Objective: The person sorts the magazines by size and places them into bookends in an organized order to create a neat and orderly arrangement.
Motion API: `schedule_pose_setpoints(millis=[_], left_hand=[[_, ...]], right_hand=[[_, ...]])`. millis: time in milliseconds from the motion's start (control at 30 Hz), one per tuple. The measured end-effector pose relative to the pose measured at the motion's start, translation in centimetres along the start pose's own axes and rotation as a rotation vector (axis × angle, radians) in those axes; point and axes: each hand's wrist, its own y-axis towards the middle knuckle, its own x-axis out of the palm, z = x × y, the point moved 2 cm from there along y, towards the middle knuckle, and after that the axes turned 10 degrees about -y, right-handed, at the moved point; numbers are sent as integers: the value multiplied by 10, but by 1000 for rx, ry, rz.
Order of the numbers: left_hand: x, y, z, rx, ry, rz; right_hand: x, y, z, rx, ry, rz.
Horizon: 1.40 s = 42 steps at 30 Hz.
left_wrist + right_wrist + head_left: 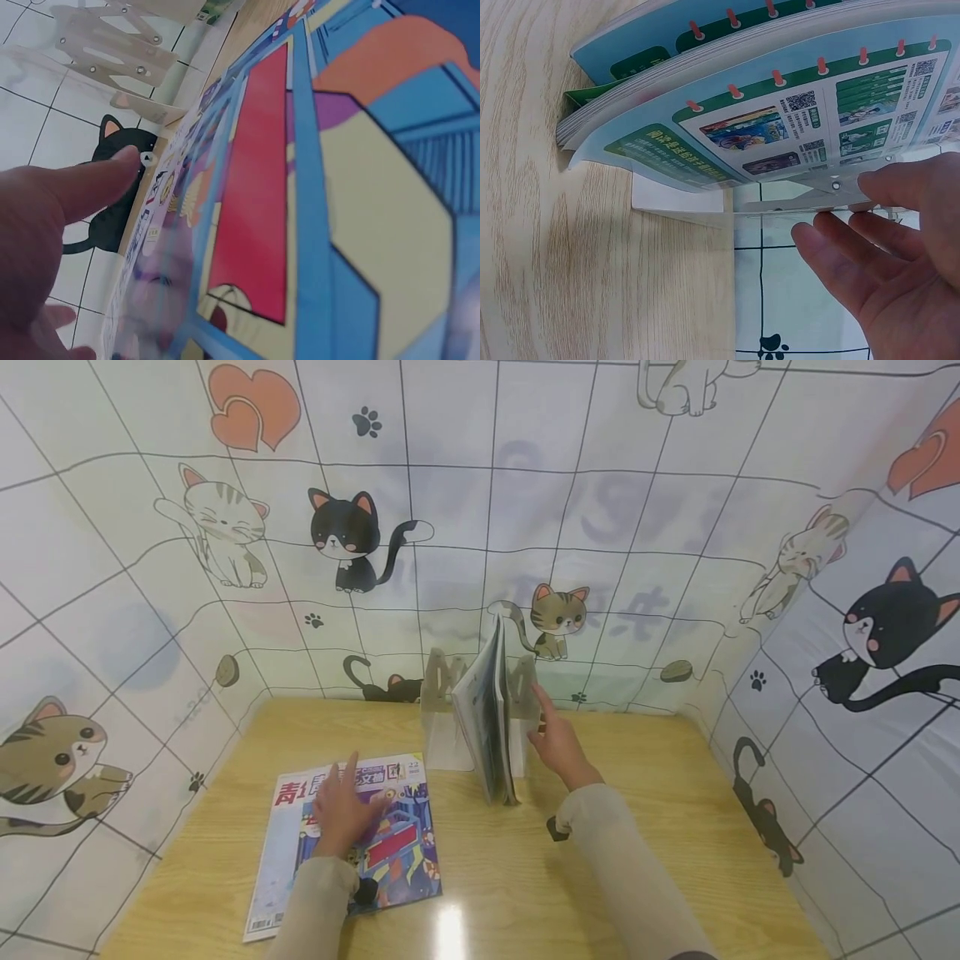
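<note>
An expandable book stand (pixel 438 693) with white end plates and folding metal links is at the back of the wooden table. Thin magazines (pixel 483 718) stand upright in it, slightly fanned, their light-blue and green covers showing in the right wrist view. My right hand (pixel 564 747) pinches the stand's right plate (pixel 679 196), thumb on the magazine side and fingers on the outer side. Low over a colourful magazine (pixel 408 864), my left hand (pixel 345 814) is spread and holds nothing. Under that magazine lies a paler one (pixel 273 860), offset to the left.
The wooden table (pixel 637 852) is enclosed by white cloth walls (pixel 450 527) with grid lines and cartoon cats. The back wall stands close behind the book stand.
</note>
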Motion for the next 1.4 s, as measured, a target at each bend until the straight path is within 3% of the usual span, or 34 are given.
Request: schedule_pose_setpoints(millis=[167, 300, 733, 1200, 1400], left_hand=[[-1, -4, -6, -80, 25, -9], [-3, -8, -8, -105, 35, 0], [-2, -15, -7, -105, 93, 60], [-3, -15, -8, -119, 19, 118], [-11, -14, -8, -142, -20, 92]], right_hand=[[1, 1, 0, 9, 19, -15], [1, 2, 1, 12, 25, -23], [0, 1, 1, 14, 31, -25], [0, 2, 4, 14, 49, -17], [1, 2, 3, 31, 60, -27]])
